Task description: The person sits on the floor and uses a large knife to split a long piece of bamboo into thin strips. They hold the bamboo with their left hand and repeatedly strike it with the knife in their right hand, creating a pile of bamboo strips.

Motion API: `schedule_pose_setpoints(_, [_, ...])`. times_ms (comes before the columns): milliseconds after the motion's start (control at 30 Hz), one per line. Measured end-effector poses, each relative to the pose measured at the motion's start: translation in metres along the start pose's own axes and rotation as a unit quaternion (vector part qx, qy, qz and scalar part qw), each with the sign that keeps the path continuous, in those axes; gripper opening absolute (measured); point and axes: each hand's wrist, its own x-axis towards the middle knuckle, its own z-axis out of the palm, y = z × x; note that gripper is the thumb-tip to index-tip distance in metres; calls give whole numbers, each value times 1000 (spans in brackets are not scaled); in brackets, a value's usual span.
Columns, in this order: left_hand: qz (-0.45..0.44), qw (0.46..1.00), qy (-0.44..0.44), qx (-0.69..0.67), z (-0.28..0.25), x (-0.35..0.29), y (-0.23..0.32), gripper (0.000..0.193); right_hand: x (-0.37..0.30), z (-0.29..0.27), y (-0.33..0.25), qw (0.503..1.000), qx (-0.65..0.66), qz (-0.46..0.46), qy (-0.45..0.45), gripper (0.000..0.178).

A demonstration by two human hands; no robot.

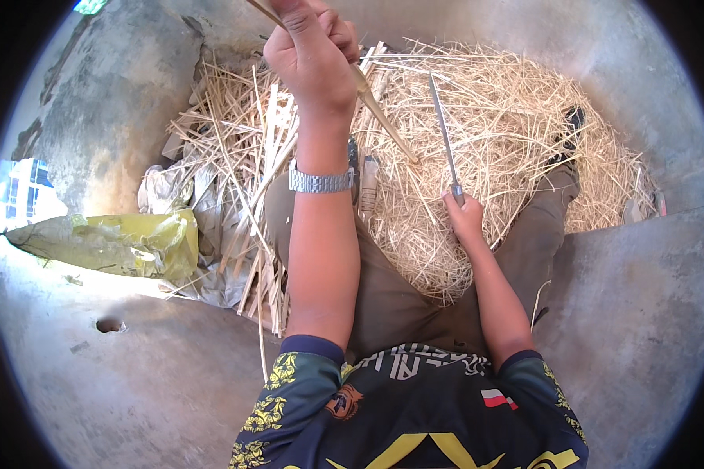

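My left hand (313, 59), raised at the top of the view with a metal watch on the wrist, is closed around a slender bamboo stick (389, 127). One end of the stick passes out of view at the top; the other slants down to the right over the shavings. Lower and to the right, my right hand (465, 217) grips the handle of a long, narrow knife (444, 129). Its blade points away from me and stays apart from the stick. Loose pale shavings (493, 102) spread beneath both tools, between and beyond my legs.
Split bamboo strips (250, 148) lie in a tangled heap on the left. Beside them is a yellow-and-grey plastic sack (125, 242). A small round hole (110, 324) opens in the concrete floor. Concrete walls (610, 47) rise behind the shavings. My legs stretch out on either side.
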Motion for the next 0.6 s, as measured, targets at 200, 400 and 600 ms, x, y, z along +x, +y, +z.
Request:
schedule_pose_setpoints(200, [10, 993, -4, 119, 14, -1, 19, 71, -14, 5, -38, 989, 15, -140, 36, 27])
schedule_pose_setpoints(400, [92, 986, 44, 131, 23, -1, 30, 67, -50, 11, -88, 982, 149, -96, -67, 32])
schedule_pose_setpoints(600, [128, 978, 7, 165, 15, 5, 38, 66, -99, 2, -132, 966, 200, -112, -121, 32])
